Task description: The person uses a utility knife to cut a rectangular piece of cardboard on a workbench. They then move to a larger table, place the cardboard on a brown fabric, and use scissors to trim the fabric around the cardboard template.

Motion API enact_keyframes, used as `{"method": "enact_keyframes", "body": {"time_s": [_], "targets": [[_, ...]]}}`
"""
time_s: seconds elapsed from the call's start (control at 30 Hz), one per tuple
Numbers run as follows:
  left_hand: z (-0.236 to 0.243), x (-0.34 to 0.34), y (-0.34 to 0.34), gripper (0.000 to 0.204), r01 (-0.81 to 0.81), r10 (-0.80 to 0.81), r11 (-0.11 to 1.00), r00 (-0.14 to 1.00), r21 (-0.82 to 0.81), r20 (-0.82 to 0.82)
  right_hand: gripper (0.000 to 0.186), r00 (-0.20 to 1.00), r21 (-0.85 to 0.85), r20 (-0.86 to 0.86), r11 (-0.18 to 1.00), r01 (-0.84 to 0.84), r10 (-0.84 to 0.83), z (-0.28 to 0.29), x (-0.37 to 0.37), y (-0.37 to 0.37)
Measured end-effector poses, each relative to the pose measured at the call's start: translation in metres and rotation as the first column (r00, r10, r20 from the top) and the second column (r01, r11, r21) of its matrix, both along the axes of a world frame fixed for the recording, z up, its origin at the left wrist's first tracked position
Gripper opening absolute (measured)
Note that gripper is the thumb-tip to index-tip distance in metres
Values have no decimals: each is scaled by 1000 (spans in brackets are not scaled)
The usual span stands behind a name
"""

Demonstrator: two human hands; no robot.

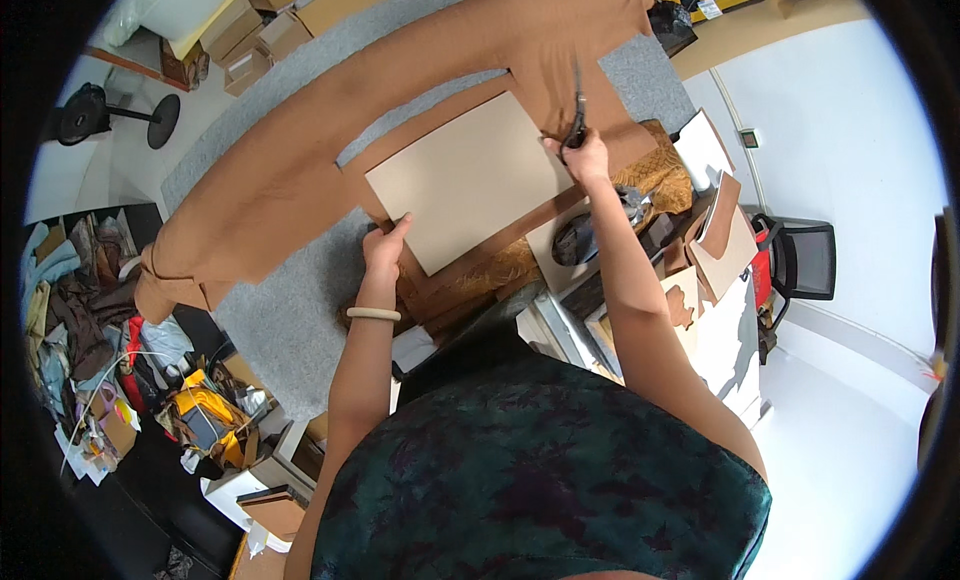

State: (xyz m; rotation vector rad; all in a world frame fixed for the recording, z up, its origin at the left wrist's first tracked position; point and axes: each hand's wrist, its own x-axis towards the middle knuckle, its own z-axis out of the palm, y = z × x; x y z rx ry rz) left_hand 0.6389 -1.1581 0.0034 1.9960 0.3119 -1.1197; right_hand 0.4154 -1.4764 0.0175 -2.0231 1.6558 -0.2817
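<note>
A stiff beige rectangular board (470, 180) lies on a brown sheet of leather or fabric (400, 140), with a brown margin showing along its edges. My left hand (385, 250) grips the board's near left corner area, thumb on top and the other fingers mostly hidden underneath. In my right hand (588, 160) is a pair of dark-handled scissors (577, 120); the blades point away from me over the brown material, just beyond the board's right side. A cut gap in the brown sheet runs along the board's far side.
The brown sheet drapes across a grey felt-covered table (290, 305). Mottled gold-brown leather (655, 165) and a stack of boards (725, 230) lie on the right. Cardboard boxes (285, 35) stand beyond the table. Scraps (90, 300) are heaped at left; a black chair (800, 260) stands far right.
</note>
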Motion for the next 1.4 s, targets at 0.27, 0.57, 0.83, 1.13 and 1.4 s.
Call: {"method": "enact_keyframes", "body": {"time_s": [0.27,0.57,0.83,1.13,1.4], "targets": [[-12,-35,-10,49,-19,31,999,914,-33,404,84,973,102,-164,983,-150,166,-20,15,-9],[123,-38,88,39,179,132,929,659,-325,740,54,997,-225,39,973,-54,65,-7,-15,30],[316,-96,274,21,64,-460,872,444,485,769,49,823,-87,436,928,-363,363,28,21,151],[308,-251,528,19,-38,-676,642,444,766,588,22,258,-53,614,365,-929,746,20,60,372],[295,-438,730,21,-458,-545,570,411,682,731,36,-76,-105,436,-34,-994,897,18,49,640]]}}
